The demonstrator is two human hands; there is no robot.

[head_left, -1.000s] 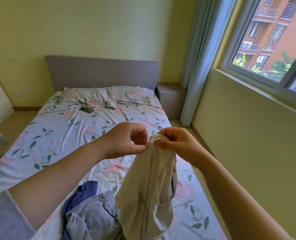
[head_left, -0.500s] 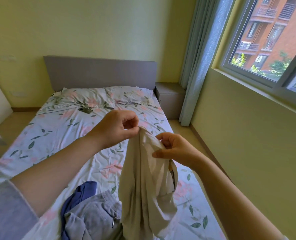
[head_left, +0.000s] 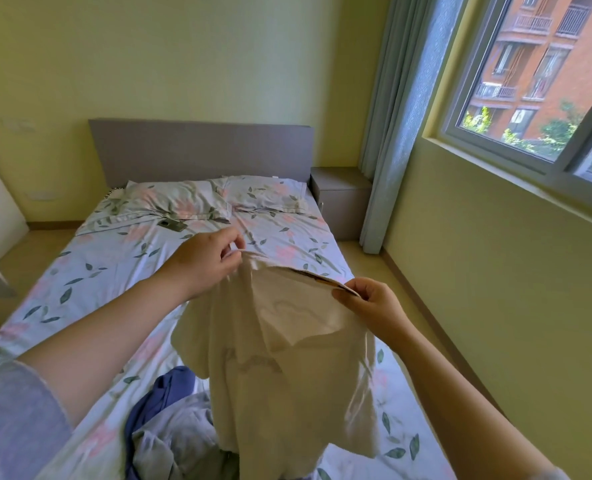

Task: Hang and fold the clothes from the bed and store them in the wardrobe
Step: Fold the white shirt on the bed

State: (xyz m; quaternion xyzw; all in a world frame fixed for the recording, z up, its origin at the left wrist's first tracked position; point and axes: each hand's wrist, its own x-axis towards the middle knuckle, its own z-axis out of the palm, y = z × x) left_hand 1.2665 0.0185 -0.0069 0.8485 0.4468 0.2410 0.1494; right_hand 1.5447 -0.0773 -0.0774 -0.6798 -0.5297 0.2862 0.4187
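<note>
Above the near half of the bed (head_left: 97, 278), a cream garment (head_left: 298, 358) hangs in the air, held by its upper edge between both hands. The left hand (head_left: 204, 261) pinches the far-left end of that edge between thumb and curled fingers. The right hand (head_left: 374, 299) pinches the near-right end the same way, where a thin darker trim shows along the fabric. The edge runs nearly straight between the two grips, and the remaining cloth drapes down in loose folds.

Below the garment, at the near end of the bed, lies a crumpled grey garment (head_left: 173, 441) with a blue garment (head_left: 163, 389) touching its left side. The hanging cloth overlaps the grey garment in this view; contact cannot be confirmed.

The bed carries a floral sheet. Two matching pillows (head_left: 177, 202) lie side by side at the far end, against a grey headboard (head_left: 201, 147). A small dark flat object (head_left: 172, 225) rests just in front of the left pillow. A grey nightstand (head_left: 343, 195) stands right of the headboard, beside a pale blue curtain (head_left: 391, 133). A window (head_left: 530, 81) occupies the right wall.
</note>
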